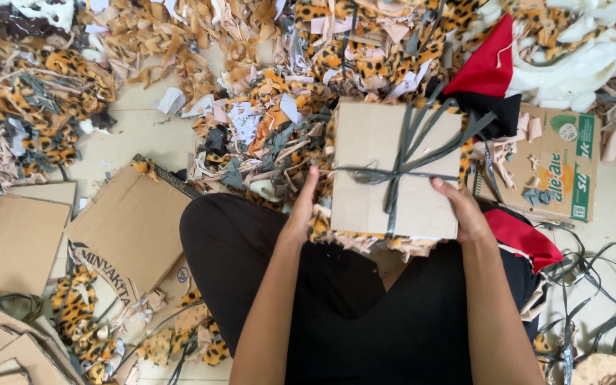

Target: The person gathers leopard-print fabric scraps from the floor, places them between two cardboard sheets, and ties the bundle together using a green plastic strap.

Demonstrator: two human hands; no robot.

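Textile workshop floor: fabric scraps (265,135), cardboard (133,224)

Fabric scraps (265,135) are crowding everything from nine to one o'clock beyond the tied cardboard bundle (393,171). Bare floor (137,128) is lying open at ten o'clock. Flattened cardboard (130,221) is blocking eight o'clock; a printed box (557,167) and loose grey straps (607,285) are cluttering three to four.
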